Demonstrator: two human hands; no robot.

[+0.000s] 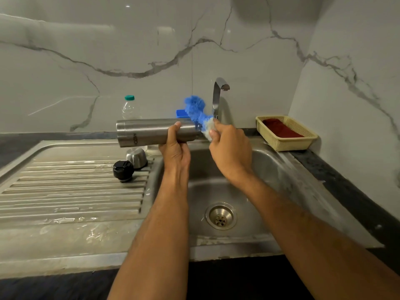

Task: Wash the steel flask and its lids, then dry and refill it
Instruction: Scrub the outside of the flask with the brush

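The drain (220,216) sits low in the sink (270,169), near the front. Two bare arms reach over the sink's front edge. The left hand (175,146) grips the flask (149,132) near its mouth, with fingers curled round it. The flask lies on its side in the air, over the sink's left edge, with its bottom pointing left. The right hand (230,148) pinches a brush (198,111) at its pale lower end. The brush is fluffy and blue, and it touches the flask's mouth. It looks blurry.

On the ribbed draining board (75,187), close to the sink's left edge, sits a black lid (123,171). A steel cap (136,158) stands just behind it.

Further back, a clear bottle (129,108) with a green top stands behind the flask. The tap (218,96) rises at the sink's back edge. A yellow basket (287,135) with a red cloth (279,127) inside sits at the back right corner.
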